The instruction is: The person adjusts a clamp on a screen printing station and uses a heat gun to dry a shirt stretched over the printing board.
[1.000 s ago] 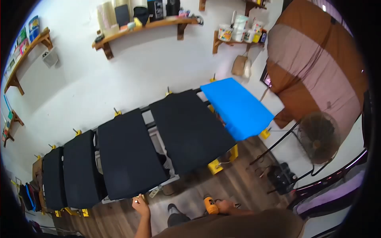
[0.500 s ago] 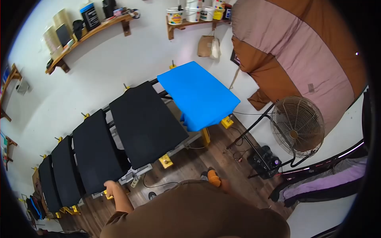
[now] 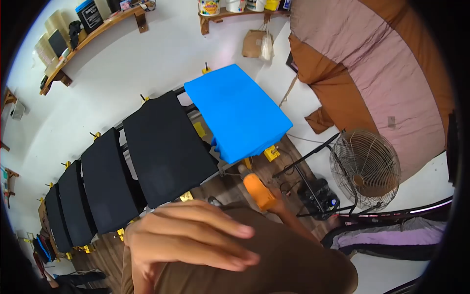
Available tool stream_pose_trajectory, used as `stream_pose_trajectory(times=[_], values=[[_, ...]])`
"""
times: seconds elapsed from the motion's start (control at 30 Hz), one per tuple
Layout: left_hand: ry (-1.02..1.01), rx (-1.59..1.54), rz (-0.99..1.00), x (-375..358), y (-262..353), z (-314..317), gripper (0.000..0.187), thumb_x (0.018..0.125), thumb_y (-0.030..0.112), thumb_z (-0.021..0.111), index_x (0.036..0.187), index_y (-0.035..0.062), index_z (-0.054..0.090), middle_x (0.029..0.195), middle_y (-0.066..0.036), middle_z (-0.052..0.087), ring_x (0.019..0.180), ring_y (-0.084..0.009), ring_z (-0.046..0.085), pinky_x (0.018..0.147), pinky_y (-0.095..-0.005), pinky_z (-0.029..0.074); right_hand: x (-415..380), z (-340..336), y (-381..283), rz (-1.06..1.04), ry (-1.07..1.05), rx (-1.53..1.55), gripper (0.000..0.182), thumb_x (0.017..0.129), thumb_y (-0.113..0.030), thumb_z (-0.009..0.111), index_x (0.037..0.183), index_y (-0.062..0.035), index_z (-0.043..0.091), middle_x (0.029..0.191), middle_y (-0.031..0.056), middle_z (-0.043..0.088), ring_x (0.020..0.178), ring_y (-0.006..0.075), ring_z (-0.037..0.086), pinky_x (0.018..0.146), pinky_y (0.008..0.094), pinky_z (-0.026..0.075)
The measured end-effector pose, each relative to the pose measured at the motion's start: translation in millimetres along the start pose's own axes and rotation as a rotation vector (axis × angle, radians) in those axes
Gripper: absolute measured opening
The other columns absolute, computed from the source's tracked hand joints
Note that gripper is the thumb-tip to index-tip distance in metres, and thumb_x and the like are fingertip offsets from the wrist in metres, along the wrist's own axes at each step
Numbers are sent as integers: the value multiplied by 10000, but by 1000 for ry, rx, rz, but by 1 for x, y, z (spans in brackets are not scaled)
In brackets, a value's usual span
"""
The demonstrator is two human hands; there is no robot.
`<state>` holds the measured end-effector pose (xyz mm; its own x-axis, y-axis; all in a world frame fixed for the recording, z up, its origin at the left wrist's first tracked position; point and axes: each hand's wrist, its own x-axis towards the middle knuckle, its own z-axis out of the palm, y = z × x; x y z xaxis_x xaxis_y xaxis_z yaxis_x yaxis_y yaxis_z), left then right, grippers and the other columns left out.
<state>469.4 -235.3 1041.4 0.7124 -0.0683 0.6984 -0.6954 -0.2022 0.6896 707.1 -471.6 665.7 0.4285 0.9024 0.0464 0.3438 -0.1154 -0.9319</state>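
Observation:
Close to the camera, my left hand (image 3: 188, 232) is raised in front of my torso, its fingers stretched out and holding nothing. On the other side, my right hand (image 3: 280, 203) grips an orange heat gun (image 3: 258, 191), whose short nozzle points up and left toward the blue cloth. That blue cloth (image 3: 240, 110) is stretched over the rightmost board of a long rack. Beside it lies a board covered in black cloth (image 3: 169, 147), nearest my left hand. Several more black-covered boards (image 3: 108, 181) run off to the left.
A large standing fan (image 3: 364, 169) is at the right, near a dark bundle (image 3: 318, 198) on the floor. Brown and pink fabric (image 3: 362, 63) hangs behind it. Yellow clamps (image 3: 271, 153) stick out from the rack. Wall shelves (image 3: 100, 44) hold tubs and rolls.
My left hand has left the edge of a black board and come up close to the camera. The heat gun has moved up and forward, nearer the blue cloth. The view has shifted slightly.

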Motion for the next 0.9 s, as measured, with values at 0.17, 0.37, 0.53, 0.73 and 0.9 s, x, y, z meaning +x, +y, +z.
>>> stream_pose_trajectory(times=[0.17, 0.37, 0.53, 0.73, 0.9], values=[[154, -162, -105, 33, 0, 11, 858, 1109, 606, 212, 1121, -88, 716, 1009, -283, 769, 1054, -416, 740, 947, -483, 574, 57, 15, -28, -113, -20, -255, 531, 735, -264, 876, 1152, 11, 696, 943, 201, 742, 905, 338, 765, 726, 388, 569], [147, -90, -49, 101, -19, -8, 303, 989, 226, 707, 1028, -74, 730, 925, -231, 783, 1001, -441, 746, 880, -409, 639, 81, -12, -24, -134, -45, -67, 472, 752, -271, 885, 1103, -20, 693, 949, 200, 748, 916, 387, 742, 735, 436, 571], [170, -59, -51, 147, -51, 9, 242, 954, 155, 729, 946, -87, 731, 893, -240, 777, 925, -387, 764, 833, -404, 650, 88, -52, 7, -185, 17, -50, 428, 794, -176, 868, 1157, -26, 697, 1040, 138, 773, 974, 284, 764, 806, 393, 585], [143, -52, 30, 210, -101, 40, 186, 911, 70, 754, 849, -103, 731, 855, -252, 770, 832, -323, 785, 777, -398, 663, 115, -116, 49, -137, -239, -74, 419, 859, -239, 821, 1214, -58, 693, 1095, 124, 761, 1036, 302, 730, 877, 427, 567], [277, 106, 79, 243, -134, 66, 235, 896, 92, 757, 795, -120, 751, 875, -245, 777, 796, -310, 783, 743, -375, 645, 143, -151, 76, -193, -332, -115, 408, 881, -274, 800, 1218, -69, 695, 1091, 120, 760, 1047, 330, 718, 897, 447, 557]])
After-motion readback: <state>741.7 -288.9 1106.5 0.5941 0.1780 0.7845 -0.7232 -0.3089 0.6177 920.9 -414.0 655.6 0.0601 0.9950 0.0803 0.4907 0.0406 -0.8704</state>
